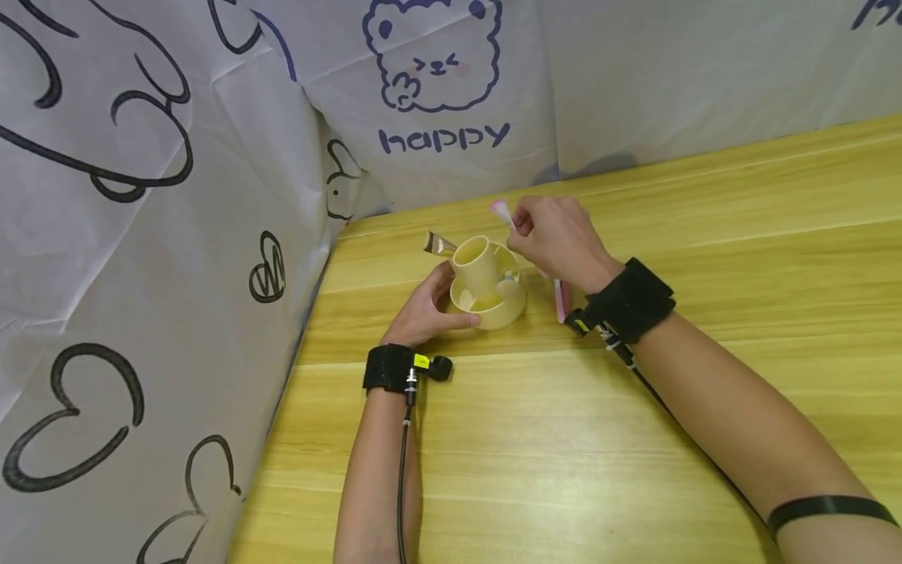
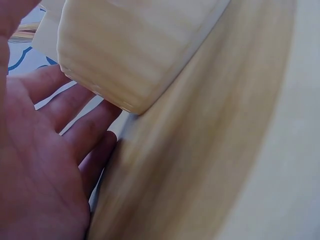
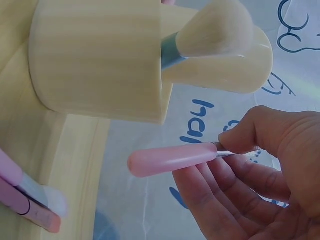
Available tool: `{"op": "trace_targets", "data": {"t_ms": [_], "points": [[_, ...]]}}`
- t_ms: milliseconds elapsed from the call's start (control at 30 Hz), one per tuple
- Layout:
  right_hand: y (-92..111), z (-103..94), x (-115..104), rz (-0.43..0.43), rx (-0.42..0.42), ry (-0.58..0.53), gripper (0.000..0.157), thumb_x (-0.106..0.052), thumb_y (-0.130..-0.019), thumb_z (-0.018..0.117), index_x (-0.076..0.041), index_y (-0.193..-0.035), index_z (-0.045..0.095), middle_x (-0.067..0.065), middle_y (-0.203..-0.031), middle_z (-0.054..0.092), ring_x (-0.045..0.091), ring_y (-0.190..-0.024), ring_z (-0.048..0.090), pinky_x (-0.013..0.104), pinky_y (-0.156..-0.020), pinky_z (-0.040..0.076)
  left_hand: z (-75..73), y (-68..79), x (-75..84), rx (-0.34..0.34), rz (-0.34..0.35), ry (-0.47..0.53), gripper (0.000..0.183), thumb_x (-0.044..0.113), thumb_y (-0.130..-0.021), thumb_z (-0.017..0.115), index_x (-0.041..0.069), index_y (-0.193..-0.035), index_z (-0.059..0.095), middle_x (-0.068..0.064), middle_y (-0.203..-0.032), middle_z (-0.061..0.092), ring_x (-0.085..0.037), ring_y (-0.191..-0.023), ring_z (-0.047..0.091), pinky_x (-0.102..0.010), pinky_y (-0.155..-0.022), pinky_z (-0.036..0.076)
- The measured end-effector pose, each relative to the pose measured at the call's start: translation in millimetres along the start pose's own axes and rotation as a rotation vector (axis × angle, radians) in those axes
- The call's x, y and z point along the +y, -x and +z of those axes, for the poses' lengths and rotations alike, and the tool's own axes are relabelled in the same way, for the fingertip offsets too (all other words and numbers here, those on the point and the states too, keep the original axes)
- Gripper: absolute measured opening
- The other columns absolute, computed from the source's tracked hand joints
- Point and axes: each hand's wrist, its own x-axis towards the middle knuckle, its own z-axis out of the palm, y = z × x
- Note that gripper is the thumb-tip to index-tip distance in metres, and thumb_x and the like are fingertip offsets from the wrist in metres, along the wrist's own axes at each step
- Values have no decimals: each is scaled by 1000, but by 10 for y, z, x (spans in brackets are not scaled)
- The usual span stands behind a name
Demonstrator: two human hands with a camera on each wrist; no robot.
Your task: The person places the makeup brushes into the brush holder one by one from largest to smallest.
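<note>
Nearest, the black wrist straps leave both hands bare. On the table, the left hand is curled round the side of the cream holder, thumb in front, probably to steady it. Just beside it, the right hand pinches the pink-handled brush by its metal neck, which leaves the handle bare and pointing down, apart from the holder. A pale fluffy brush and a flat brush lean upright in the holder, their lower ends hidden. Near the right wrist lie pink tools, half covered in the head view and cut off in the right wrist view. Farthest stands the white backdrop; the left fingertips behind the holder are hard to make out.
</note>
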Motion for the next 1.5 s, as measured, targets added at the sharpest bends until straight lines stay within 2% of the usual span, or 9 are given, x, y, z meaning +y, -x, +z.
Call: {"op": "trace_targets", "data": {"t_ms": [333,600,1033,1300,1500], "points": [[8,-26,-11,-4,8,-4,11,-15,-83,61,-6,-89,64,4,-83,67,21,-70,59,32,-65,44,-6,-16,8,-21,30,-12,89,13,-78,78,18,-152,28,2,-154,30,-11,-141,25,-33,-115,20],[22,-49,-62,-1,16,0,10,-16,-84,60,-7,-89,63,3,-84,67,20,-69,58,31,-64,45,-8,-12,9,-9,30,-33,89,14,-78,77,16,-152,28,-1,-154,32,-15,-140,27,-37,-115,21],[28,-59,-72,-14,33,-10,9,-15,-84,59,-7,-87,63,4,-83,67,20,-71,58,32,-64,45,0,-6,3,7,45,-20,84,16,-78,78,17,-148,31,-2,-149,38,-13,-138,30,-37,-115,21],[20,-58,-89,-18,40,-20,10,-16,-85,59,-7,-87,63,4,-83,67,20,-71,58,32,-64,45,-3,1,-7,18,27,-9,85,19,-76,81,23,-146,33,1,-148,39,-12,-138,31,-37,-115,19],[21,-59,-84,-27,54,-19,9,-16,-84,59,-8,-87,63,4,-82,67,20,-72,58,32,-64,45,-12,-11,-5,-14,42,3,88,17,-78,79,20,-150,29,3,-152,34,-10,-139,28,-37,-116,18]]}}
